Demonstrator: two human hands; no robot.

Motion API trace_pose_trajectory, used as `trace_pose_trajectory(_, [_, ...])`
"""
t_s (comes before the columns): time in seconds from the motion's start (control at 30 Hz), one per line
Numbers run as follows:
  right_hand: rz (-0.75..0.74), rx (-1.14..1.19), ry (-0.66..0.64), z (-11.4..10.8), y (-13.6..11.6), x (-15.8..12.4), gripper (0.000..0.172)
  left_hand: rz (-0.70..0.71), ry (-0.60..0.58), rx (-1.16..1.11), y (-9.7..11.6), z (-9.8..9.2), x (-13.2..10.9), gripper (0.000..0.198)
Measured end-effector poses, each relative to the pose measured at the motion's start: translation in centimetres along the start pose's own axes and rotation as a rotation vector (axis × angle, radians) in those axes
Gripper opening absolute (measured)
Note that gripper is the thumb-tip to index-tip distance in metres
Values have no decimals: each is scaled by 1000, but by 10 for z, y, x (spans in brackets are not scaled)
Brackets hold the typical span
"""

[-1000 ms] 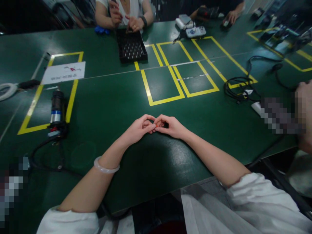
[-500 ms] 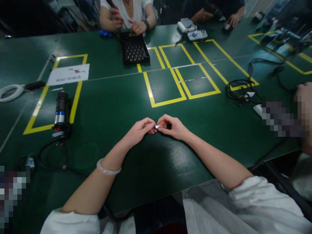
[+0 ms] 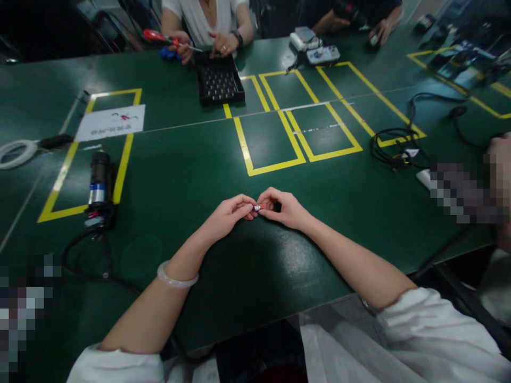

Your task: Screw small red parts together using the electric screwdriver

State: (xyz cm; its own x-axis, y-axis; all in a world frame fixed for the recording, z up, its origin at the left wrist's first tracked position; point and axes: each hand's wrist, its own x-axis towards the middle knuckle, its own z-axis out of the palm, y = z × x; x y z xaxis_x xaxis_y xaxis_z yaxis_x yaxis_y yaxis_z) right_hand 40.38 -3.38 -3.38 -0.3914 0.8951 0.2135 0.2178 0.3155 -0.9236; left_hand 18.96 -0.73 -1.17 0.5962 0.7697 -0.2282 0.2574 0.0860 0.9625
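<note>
Orange shows on a tiny, part-hidden piece (image 3: 257, 208) pinched in fingers (image 3: 243, 211) of left hand (image 3: 227, 215) and right hand (image 3: 289, 211).

This looks like a workshop: a long green table (image 3: 179, 165) bears yellow tape rectangles (image 3: 277, 167), a black rectangular tray (image 3: 221, 100) of small metallic pieces (image 3: 217, 84), a black-and-silver cylindrical device (image 3: 98, 183) and coiled black cable (image 3: 372, 142); across it a person in white (image 3: 225, 21) holds a red-handled screwdriver (image 3: 157, 36).
</note>
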Motion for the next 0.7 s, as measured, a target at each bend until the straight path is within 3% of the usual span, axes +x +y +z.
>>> trace_pose_trajectory(0.7, [-59,-16,1,-2,-1,0,13,-15,-23,-25,0,0,0,35])
